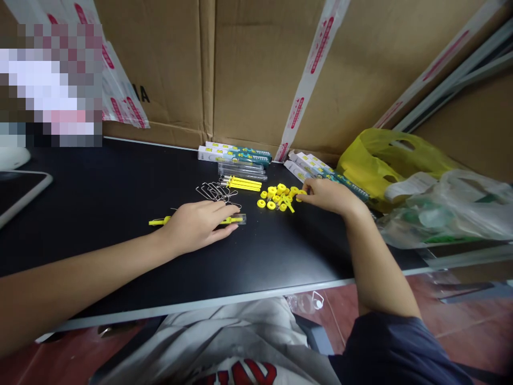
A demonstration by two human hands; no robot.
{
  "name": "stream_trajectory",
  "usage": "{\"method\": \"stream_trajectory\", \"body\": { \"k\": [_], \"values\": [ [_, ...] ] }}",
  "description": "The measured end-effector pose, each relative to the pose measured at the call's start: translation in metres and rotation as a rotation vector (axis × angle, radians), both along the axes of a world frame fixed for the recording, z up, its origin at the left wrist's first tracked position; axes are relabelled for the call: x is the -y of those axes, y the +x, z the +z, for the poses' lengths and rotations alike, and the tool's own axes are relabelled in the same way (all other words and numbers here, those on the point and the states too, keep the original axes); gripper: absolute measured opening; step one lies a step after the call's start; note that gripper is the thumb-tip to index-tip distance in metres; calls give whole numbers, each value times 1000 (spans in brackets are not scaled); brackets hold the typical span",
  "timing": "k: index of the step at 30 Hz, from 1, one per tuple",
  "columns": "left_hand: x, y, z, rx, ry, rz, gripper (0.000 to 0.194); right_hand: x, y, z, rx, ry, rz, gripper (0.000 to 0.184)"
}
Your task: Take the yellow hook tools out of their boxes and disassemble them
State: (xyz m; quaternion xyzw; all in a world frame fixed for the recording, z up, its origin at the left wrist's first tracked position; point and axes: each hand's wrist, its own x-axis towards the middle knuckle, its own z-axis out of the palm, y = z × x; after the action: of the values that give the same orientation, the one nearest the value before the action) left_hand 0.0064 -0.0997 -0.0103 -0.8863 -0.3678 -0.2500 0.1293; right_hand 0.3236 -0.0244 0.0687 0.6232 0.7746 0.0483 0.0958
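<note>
My left hand point(200, 224) lies on the black table point(120, 192), fingers together over a clear tube with a yellow piece inside point(236, 219); a yellow end pokes out at the hand's left side. My right hand point(326, 195) rests further right, its fingertips pinching a yellow ring point(301, 193) at the edge of a pile of several yellow rings point(278, 197). Between the hands lie bent metal wires point(214, 191), yellow rods point(244, 184) and empty clear tubes point(242, 170).
Printed white-and-green boxes point(234, 153) lie at the back, more point(310, 166) to the right. A yellow plastic bag point(385, 160) and a clear bag point(449, 214) sit at the right. Cardboard point(256, 69) walls the back. A tablet-like device point(20, 192) lies far left.
</note>
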Motion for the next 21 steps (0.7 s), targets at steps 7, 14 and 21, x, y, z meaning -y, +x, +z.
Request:
{"method": "stream_trajectory", "body": {
  "k": [7, 14, 21],
  "values": [
    [1, 1, 2, -3, -36, -31, 26, -1, -3, -4, 14, -25, 19, 27],
    [-1, 3, 4, -10, -39, -61, 27, -1, -5, -5, -33, -78, 33, 19],
    [-1, 2, 3, -15, -53, -73, 25, 2, -5, -6, 25, -137, 37, 9]
  ]
}}
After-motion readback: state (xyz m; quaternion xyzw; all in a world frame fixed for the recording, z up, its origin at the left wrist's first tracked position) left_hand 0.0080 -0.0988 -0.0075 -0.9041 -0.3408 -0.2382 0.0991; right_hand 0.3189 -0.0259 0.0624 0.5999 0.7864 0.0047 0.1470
